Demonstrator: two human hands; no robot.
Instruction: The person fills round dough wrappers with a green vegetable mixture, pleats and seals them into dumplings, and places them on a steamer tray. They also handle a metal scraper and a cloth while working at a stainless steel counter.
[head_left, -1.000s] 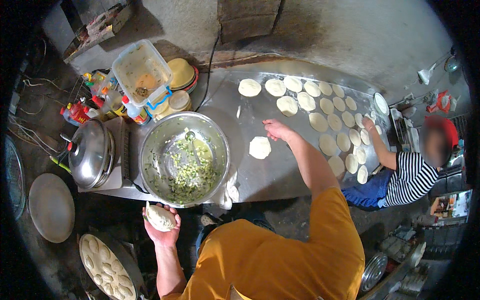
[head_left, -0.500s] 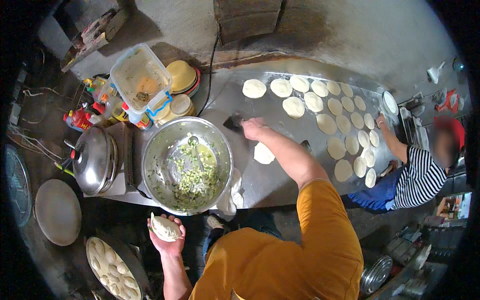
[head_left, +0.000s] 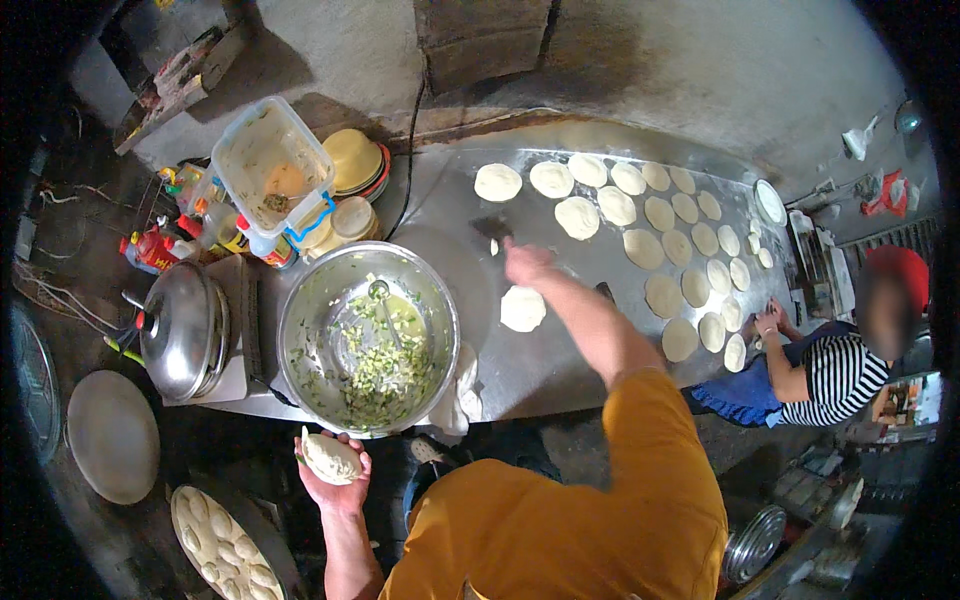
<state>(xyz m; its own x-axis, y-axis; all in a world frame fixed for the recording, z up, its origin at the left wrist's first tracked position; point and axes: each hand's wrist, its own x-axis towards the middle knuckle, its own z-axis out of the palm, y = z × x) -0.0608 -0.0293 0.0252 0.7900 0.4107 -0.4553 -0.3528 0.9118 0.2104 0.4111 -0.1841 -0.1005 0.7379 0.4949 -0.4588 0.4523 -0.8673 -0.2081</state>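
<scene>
The desk [head_left: 450,190] was smooth metal with a soft sheen. The bowl [head_left: 299,335] was glossy metal, as was the domed pan lid [head_left: 175,335]. The storage box [head_left: 240,150] looked like clear, shiny plastic. The dough rounds [head_left: 552,180] were matt and smooth, the dough parcel [head_left: 332,458] matt and ridged. The rag [head_left: 460,395] was crumpled cloth; the wall [head_left: 340,40], rough and matt.

A metal table [head_left: 540,382] is carrying many flat dough rounds [head_left: 577,218]
Most rounds are lying in the upper right of the frame, while a lone round [head_left: 523,309] is sitting near the centre; a wide metal bowl [head_left: 300,330] is standing left of centre, a white cloth [head_left: 462,392] is lying just right of it, a pale box-like appliance [head_left: 238,345] is occupying the left end, and a white plate [head_left: 769,202] is resting toward the right end
</scene>
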